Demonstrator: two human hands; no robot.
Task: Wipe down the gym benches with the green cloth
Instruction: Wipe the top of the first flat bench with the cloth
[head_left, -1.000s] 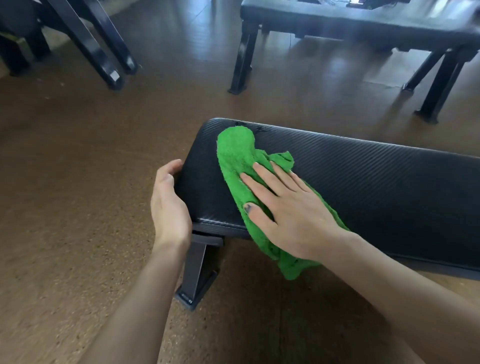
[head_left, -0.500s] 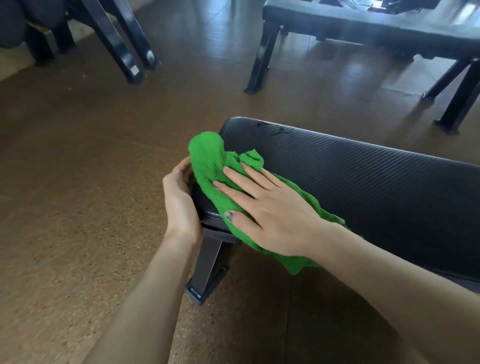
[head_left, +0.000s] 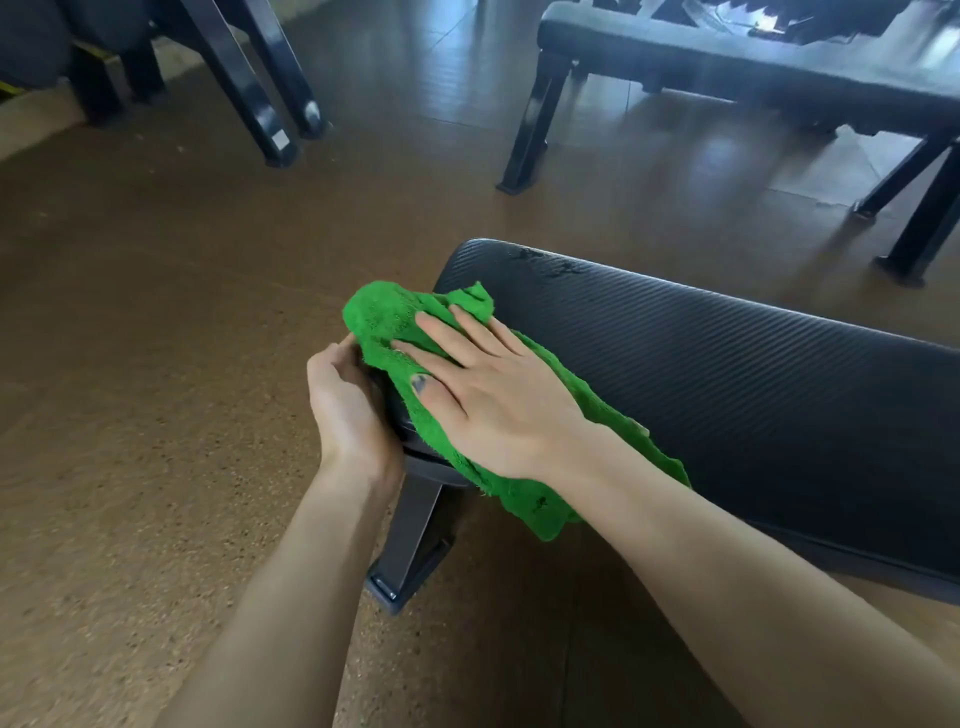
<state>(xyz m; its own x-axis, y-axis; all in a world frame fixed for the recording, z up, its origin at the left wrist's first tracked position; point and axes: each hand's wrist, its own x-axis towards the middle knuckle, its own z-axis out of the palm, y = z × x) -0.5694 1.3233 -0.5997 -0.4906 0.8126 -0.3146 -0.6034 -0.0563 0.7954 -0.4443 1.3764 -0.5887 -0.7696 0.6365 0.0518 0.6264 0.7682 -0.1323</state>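
**Cloth at left end of near desk, flat right hand on top**

Head view, the only one:

- Green cloth (head_left: 410, 332) lies bunched over the left end of the near desk (head_left: 727, 395). Long axis runs diagonally: far end at upper left hangs past the pad's corner, near end at lower right droops over the pad's front edge.
- Right hand (head_left: 488, 395) presses flat on the cloth, fingers straight and spread, pointing up-left along that axis. Nothing pinched; grip open, palm down.
- Left hand (head_left: 345, 405) cups the pad's end face just below the cloth. Thumb side faces the camera, fingers wrap toward the pad; fingertips are hidden behind the hand and cloth, so how tightly that grip closes can't be read exactly, but it holds the pad's end.
- Desk pad is black and ribbed, long axis left to right, right end cut off by the frame. One leg (head_left: 410, 540) shows under the left end; the rest of the frame is hidden.
- Scuff marks (head_left: 545, 262) on the pad's far left edge, detail too small to make out.
- Second desk (head_left: 701, 62) well apart at upper right, top partly cut off. Dark equipment legs (head_left: 244, 83) at upper left, upper parts out of frame.
- Brown speckled floor (head_left: 156, 364) all around.
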